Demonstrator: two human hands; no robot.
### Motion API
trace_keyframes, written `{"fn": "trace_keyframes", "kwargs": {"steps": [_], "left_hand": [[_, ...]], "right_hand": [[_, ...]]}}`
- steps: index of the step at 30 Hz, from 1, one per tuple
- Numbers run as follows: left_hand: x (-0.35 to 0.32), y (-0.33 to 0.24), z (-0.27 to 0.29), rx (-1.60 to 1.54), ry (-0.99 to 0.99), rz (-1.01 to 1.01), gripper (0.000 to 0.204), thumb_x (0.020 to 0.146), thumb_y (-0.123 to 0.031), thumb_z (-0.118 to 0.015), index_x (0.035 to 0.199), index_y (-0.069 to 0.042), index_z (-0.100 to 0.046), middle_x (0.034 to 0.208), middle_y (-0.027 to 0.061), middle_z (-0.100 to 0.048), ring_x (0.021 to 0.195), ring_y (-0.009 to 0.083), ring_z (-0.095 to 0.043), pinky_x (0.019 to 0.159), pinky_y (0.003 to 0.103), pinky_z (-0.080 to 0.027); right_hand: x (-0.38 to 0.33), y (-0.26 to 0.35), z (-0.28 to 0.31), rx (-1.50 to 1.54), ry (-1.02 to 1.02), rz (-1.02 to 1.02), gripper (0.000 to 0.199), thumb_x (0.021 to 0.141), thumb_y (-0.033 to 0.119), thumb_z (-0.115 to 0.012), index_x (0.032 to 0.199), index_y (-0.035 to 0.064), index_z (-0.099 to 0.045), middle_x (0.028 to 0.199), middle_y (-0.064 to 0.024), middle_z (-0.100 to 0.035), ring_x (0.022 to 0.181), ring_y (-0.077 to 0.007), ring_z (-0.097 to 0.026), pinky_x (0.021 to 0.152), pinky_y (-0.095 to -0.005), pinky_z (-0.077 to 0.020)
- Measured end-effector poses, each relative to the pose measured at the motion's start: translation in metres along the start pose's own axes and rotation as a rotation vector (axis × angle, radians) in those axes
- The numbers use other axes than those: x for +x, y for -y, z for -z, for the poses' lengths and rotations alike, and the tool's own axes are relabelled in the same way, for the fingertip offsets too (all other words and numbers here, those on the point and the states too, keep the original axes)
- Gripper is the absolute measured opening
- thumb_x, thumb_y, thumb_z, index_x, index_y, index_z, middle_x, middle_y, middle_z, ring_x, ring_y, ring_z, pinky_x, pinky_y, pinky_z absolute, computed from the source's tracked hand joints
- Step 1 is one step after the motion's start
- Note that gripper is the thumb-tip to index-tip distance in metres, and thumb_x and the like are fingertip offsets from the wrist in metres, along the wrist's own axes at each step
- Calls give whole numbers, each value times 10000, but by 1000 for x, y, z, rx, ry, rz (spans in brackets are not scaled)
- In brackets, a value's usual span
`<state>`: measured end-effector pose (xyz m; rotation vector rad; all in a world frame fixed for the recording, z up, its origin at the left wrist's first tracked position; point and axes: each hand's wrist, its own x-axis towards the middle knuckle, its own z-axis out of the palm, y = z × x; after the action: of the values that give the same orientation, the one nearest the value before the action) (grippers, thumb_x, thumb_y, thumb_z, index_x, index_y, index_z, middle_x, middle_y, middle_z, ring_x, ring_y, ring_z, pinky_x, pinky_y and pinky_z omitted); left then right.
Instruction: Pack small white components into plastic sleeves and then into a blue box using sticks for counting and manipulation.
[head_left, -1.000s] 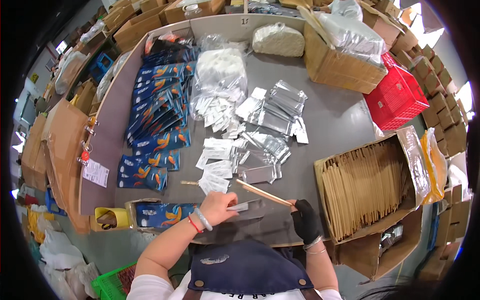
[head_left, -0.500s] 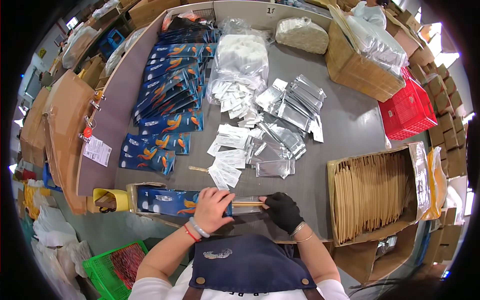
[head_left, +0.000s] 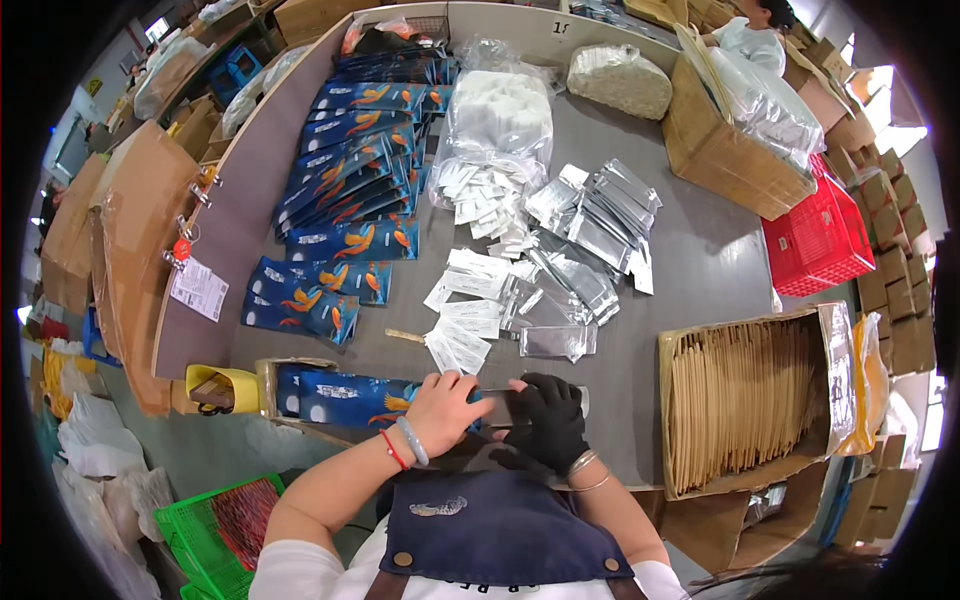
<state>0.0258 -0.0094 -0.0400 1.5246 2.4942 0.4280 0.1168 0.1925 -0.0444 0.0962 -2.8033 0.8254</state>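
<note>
A blue printed packet (head_left: 345,400) with an orange bird-like design lies lengthwise along the table's front edge, its left end inside a small open cardboard box (head_left: 268,385). My bare left hand (head_left: 440,412) is closed over the packet's right end. Close beside it, my right hand (head_left: 548,420), in a black glove with bare fingertips, is closed over a clear plastic sleeve (head_left: 583,402), whose end shows past the knuckles. Most of the sleeve and the join between it and the packet are hidden under my hands.
Blue packets (head_left: 345,185) are stacked at the left. White slips (head_left: 468,320) and clear silvery sleeves (head_left: 590,225) lie mid-table. At the right stand a carton of brown flat pieces (head_left: 745,400) and a red crate (head_left: 815,235). A yellow container (head_left: 222,388) is at the front left.
My right hand has slid left, close to my left hand. The tan strip that showed between the hands is now covered. The whole view has shifted slightly.
</note>
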Motion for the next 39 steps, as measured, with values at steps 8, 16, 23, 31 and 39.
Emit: {"fn": "trace_keyframes", "kwargs": {"steps": [8,16,23,31,39], "left_hand": [[-5,69,68,91,-88,20,295,584,-62,-687,871,-119,-653,1134,131,-553,1082,345,-512,886,468,-428],[-47,21,-23,-60,-298,644,827,635,-489,-817,1283,-48,-553,1361,159,-470,1303,381,-369,1091,628,-164],[-48,32,-31,-159,-331,660,866,618,-511,-823,1276,-20,-547,1351,167,-490,1306,375,-370,1087,643,-140],[-34,47,-3,-335,-163,503,655,710,-322,-800,1261,-55,-568,1317,151,-537,1246,360,-440,1071,548,-264],[35,95,0,-33,-39,96,230,697,-148,-775,895,-150,-658,1015,25,-564,1022,264,-507,856,399,-408]], "right_hand": [[-6,-8,30,-107,149,-167,583,635,415,-792,1104,119,-612,1001,-69,-618,951,-276,-598,851,-430,-402],[-6,6,37,-178,153,-113,586,613,400,-807,1078,103,-608,991,-71,-627,925,-277,-608,852,-436,-403],[-1,10,36,-138,326,-95,586,658,439,-776,1104,100,-604,1035,-77,-621,954,-277,-600,894,-452,-385],[14,22,-32,45,188,61,632,654,441,-788,1158,105,-607,1131,-99,-609,1043,-298,-569,928,-461,-372],[-51,-70,65,-142,-320,-295,397,704,31,-759,1075,30,-616,1079,-140,-629,1024,-317,-595,923,-399,-463]]}}
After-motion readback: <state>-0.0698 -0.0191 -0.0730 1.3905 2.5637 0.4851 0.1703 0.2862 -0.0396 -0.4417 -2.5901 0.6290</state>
